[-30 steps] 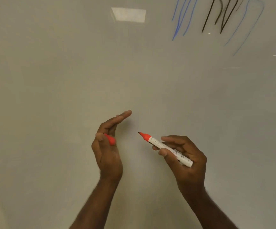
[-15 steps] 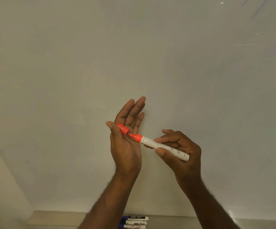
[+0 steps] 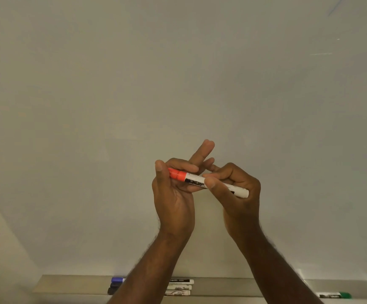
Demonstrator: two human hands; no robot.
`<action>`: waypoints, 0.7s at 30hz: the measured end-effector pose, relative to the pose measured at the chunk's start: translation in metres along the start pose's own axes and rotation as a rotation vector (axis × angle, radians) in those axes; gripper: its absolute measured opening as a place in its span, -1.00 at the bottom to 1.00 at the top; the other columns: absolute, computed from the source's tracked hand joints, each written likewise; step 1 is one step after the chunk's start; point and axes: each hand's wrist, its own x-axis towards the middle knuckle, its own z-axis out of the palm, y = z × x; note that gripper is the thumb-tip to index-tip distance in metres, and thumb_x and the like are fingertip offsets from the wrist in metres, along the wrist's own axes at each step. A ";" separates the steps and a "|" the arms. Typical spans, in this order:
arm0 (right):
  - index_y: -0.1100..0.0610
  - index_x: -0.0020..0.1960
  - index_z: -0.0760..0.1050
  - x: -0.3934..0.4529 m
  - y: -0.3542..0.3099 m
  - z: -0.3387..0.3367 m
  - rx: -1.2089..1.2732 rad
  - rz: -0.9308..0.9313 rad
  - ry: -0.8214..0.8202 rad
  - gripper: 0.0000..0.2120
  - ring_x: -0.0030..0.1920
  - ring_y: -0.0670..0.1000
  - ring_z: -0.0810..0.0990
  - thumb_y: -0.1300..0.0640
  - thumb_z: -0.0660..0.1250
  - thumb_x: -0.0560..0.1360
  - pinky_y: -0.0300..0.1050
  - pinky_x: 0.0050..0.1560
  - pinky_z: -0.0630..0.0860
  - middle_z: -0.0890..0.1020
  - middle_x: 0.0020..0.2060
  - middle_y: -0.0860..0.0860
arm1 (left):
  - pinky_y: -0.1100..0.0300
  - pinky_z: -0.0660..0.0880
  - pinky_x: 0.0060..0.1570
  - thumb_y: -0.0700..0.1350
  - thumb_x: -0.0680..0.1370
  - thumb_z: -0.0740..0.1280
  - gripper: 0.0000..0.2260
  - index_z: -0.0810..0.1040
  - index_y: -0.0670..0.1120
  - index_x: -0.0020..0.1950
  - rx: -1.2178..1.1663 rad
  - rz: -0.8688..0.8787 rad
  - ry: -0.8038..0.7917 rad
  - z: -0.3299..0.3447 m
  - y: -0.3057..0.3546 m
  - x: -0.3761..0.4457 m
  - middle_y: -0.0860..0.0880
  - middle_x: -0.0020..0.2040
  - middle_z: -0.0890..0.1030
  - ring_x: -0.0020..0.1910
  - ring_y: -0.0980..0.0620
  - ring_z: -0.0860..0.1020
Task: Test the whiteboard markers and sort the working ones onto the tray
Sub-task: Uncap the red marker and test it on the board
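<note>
I see both hands raised together in front of the whiteboard, about mid-frame. My left hand has its thumb and forefinger closed around the orange cap, while two of its other fingers stick up straight behind, pointing up and to the right. The cap sits on the left end of the marker, flush against the white barrel as far as I can tell; whether it is fully seated I cannot say. My right hand is curled around the barrel, thumb pressing on its near side just right of the printed label, with the blunt white tail poking out to the right past the knuckles. The marker lies nearly level, tilted slightly down to the right.

Low in the frame, the tray runs along the foot of the board. On it, partly hidden behind my left forearm, lie three markers side by side, their dark and blue caps showing to the left of the arm and white barrels to the right. Well apart, at the far right of the tray, lies a green marker.

A faint blue stroke shows at the board's upper right edge.
</note>
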 end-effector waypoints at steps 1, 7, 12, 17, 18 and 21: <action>-0.01 -0.15 0.68 0.001 0.000 0.001 -0.003 0.016 0.004 -0.94 -0.26 -0.08 0.65 0.05 0.42 0.44 -0.26 -0.12 0.61 0.68 -0.29 -0.18 | -0.09 0.55 0.20 0.27 0.56 0.24 -0.56 0.66 -0.06 -0.14 0.002 0.014 0.008 0.001 0.001 0.000 -0.23 0.13 0.69 0.19 -0.28 0.63; -0.16 -0.18 0.67 0.008 -0.012 0.009 0.040 0.067 -0.084 -0.89 -0.26 -0.11 0.63 0.02 0.40 0.45 -0.31 -0.22 0.55 0.67 -0.30 -0.20 | -0.02 0.57 0.16 0.22 0.59 0.11 -0.56 0.69 0.00 -0.10 0.037 0.110 -0.040 -0.003 0.006 0.000 -0.07 0.00 0.74 0.15 -0.22 0.66; 0.05 -0.06 0.64 0.015 -0.024 -0.005 -0.030 0.066 -0.209 -0.92 -0.14 0.19 0.73 0.07 0.44 0.48 0.18 -0.07 0.66 0.75 -0.16 0.09 | 0.00 0.53 0.27 0.35 0.53 0.14 -0.41 0.59 0.00 0.33 0.173 0.041 -0.188 -0.020 0.017 0.003 -0.12 0.20 0.68 0.23 -0.20 0.63; 0.12 -0.03 0.63 0.016 -0.026 -0.018 -0.058 0.138 -0.272 -0.88 -0.15 0.05 0.75 0.14 0.52 0.46 -0.20 -0.11 0.64 0.75 -0.17 -0.01 | 0.13 0.65 0.01 0.31 0.46 0.30 -0.47 0.57 0.00 0.28 0.407 0.057 -0.213 -0.032 0.016 0.002 0.17 0.04 0.72 0.07 0.00 0.70; 0.12 -0.02 0.64 0.015 -0.024 -0.021 -0.065 0.151 -0.273 -0.85 -0.15 0.08 0.75 0.12 0.54 0.45 -0.15 -0.11 0.65 0.75 -0.16 0.02 | 0.18 0.64 -0.05 0.31 0.43 0.36 -0.50 0.63 0.01 0.21 0.416 0.058 -0.199 -0.035 0.014 0.001 0.13 0.01 0.73 0.03 0.01 0.71; 0.09 -0.04 0.65 0.013 -0.020 -0.035 -0.122 0.186 -0.256 -0.81 -0.19 0.12 0.74 0.07 0.57 0.40 -0.03 -0.18 0.68 0.74 -0.18 0.05 | 0.21 0.65 -0.15 0.27 0.38 0.48 -0.68 0.76 0.09 -0.04 0.431 0.026 -0.206 -0.042 0.007 0.001 0.05 -0.11 0.75 -0.09 0.00 0.72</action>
